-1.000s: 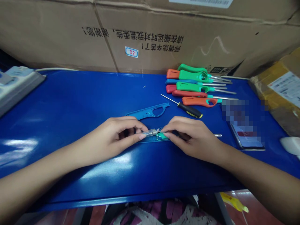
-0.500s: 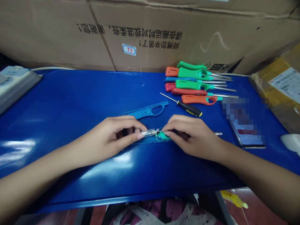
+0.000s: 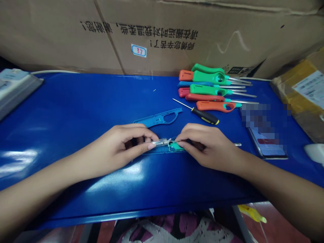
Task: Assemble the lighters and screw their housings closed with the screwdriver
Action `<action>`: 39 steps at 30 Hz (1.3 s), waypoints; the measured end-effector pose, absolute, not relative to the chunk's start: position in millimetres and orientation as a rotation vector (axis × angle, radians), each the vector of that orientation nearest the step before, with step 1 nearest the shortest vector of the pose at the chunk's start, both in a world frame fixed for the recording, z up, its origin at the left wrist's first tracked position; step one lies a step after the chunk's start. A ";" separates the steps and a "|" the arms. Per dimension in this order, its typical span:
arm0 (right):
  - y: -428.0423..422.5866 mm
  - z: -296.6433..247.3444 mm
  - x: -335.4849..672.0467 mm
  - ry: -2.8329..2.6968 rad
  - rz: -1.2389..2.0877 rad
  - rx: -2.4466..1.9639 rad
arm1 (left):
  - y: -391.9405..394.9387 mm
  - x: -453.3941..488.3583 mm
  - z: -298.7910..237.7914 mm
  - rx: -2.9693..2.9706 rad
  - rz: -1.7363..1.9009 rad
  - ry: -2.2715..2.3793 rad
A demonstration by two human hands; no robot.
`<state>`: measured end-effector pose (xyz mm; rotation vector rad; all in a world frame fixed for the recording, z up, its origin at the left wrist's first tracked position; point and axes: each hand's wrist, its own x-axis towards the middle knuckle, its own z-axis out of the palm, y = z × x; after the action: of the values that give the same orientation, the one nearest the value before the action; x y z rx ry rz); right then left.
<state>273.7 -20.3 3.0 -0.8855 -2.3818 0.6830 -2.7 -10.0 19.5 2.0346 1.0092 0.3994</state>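
Between thumb and fingers, my left hand (image 3: 135, 141) pinches a clear gas tank (image 3: 160, 143) just over a blue lighter half-shell (image 3: 162, 152). My right hand (image 3: 205, 145) is closed at the green trigger piece (image 3: 174, 145) at the shell's other end; its fingertips partly cover that piece. Thin wires show around the green part. A metal tube tip (image 3: 237, 144) sticks out beyond my right hand. Behind my hands lies the other blue half-shell (image 3: 159, 118), its inner side up.
A black and yellow screwdriver (image 3: 205, 116) lies behind my right hand. Several long-necked lighters (image 3: 215, 106) are grouped at the back. A phone (image 3: 273, 153) rests at right, near a taped carton (image 3: 298, 111). A large cardboard box (image 3: 76, 50) walls off the table's back.
The view has shifted very slightly. Both hands keep the same grip and place, with the gas tank and green trigger piece scarcely moved.
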 end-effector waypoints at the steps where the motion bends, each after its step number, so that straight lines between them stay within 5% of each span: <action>1: -20.4 3.2 273.7 -2.383 0.683 -0.888 | -9.9 -2.6 19.3 2.037 0.401 1.009; 39: -21.2 1.4 274.6 -2.370 0.732 -0.860 | -9.9 -2.2 19.3 2.051 0.399 0.995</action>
<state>274.6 -21.2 1.4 -0.8598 -2.3700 0.7316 -2.2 -9.9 19.3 2.0511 0.9952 0.3993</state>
